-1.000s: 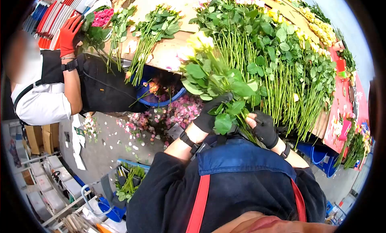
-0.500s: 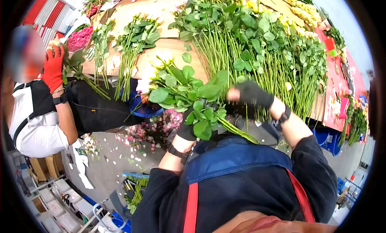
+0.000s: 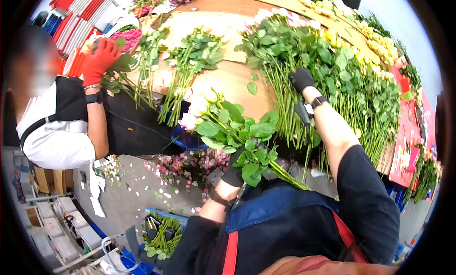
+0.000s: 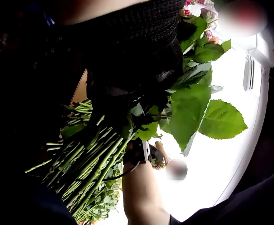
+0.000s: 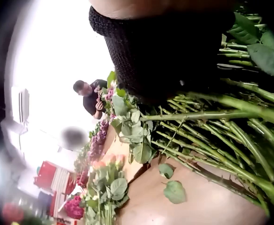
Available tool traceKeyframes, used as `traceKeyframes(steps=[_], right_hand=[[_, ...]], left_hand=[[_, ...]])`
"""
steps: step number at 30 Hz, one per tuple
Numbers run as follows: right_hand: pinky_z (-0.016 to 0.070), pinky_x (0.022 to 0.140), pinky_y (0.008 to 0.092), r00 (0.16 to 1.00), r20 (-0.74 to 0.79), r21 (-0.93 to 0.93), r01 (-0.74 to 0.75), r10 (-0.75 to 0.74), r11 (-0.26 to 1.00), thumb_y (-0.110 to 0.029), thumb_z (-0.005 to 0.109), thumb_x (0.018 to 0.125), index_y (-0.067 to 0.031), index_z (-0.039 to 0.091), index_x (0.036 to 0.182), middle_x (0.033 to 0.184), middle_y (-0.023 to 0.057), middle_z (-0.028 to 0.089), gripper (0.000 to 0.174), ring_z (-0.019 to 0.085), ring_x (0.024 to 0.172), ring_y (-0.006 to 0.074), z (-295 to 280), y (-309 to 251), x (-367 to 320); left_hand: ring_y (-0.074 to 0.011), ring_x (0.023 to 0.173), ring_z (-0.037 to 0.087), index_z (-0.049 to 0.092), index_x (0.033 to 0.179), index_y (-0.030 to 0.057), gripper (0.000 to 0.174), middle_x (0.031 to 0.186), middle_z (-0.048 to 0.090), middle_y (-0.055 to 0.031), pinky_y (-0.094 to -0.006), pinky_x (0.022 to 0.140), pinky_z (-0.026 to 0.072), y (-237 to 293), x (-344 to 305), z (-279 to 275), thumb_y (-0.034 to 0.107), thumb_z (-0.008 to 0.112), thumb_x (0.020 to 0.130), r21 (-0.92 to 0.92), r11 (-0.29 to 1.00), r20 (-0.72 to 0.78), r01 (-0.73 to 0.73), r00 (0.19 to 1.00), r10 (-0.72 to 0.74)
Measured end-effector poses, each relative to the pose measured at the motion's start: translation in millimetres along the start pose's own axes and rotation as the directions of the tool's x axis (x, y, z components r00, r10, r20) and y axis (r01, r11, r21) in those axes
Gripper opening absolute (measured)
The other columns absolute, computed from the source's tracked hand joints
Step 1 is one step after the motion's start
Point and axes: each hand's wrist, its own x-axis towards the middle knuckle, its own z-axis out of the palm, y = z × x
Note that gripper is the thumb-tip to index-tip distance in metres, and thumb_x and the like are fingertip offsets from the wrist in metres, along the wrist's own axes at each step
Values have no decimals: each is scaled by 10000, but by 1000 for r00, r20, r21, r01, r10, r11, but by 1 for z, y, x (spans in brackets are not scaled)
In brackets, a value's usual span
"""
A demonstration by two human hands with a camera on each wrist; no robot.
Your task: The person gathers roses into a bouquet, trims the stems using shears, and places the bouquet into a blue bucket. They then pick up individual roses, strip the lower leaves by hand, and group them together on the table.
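Observation:
In the head view my left hand (image 3: 233, 173), in a black glove, grips a bunch of roses (image 3: 232, 128) in front of my apron. Pale blooms point left, and the bare stems (image 3: 289, 175) stick out to the lower right. In the left wrist view the dark glove (image 4: 134, 70) covers most of the grip, with green leaves (image 4: 191, 112) beside it. My gloved right hand (image 3: 301, 80) is stretched out over the big pile of roses (image 3: 332, 75), down among its stems (image 5: 212, 140). Its fingers are hidden, so I cannot tell whether they hold a stem.
Smaller rose bunches (image 3: 197, 56) lie on the wooden table (image 3: 232, 80) to the left. A person in a red glove (image 3: 100, 61) stands there beside a blue bucket (image 3: 187, 139). Petals (image 3: 190, 168) litter the floor, and a crate of cut greenery (image 3: 164, 237) stands behind.
My right hand has left the bunch's stems and reached forward to the pile. The bunch stays in my left hand, now with its blooms to the left and stems lower right.

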Motion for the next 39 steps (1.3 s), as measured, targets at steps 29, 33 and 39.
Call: traceKeyframes(steps=[29,33,39], right_hand=[[441,535,429,927,-87,157,374,-364,914,-105,615,800,-45,607,990,697,137,553,200,569,622,344,-107,101,-388],[439,534,433,900,-187,77,414,-394,907,-76,614,748,-25,573,987,701,138,552,248,568,621,331,-126,152,-422],[441,605,432,934,-236,-204,222,-268,953,-102,650,709,6,589,1071,792,124,580,382,569,711,310,-147,261,-498]], left_hand=[[-238,1036,598,538,1172,52,321,1142,591,-120,-374,906,510,-146,103,-24,282,483,956,59,992,420,108,899,-123],[-231,1068,587,529,1207,24,351,1189,577,-137,-356,948,476,-198,88,33,269,484,961,-21,958,600,285,770,-215],[-140,1021,589,572,1178,-6,360,1128,617,-65,-287,905,468,-312,56,127,173,656,876,324,931,304,168,913,-271]])
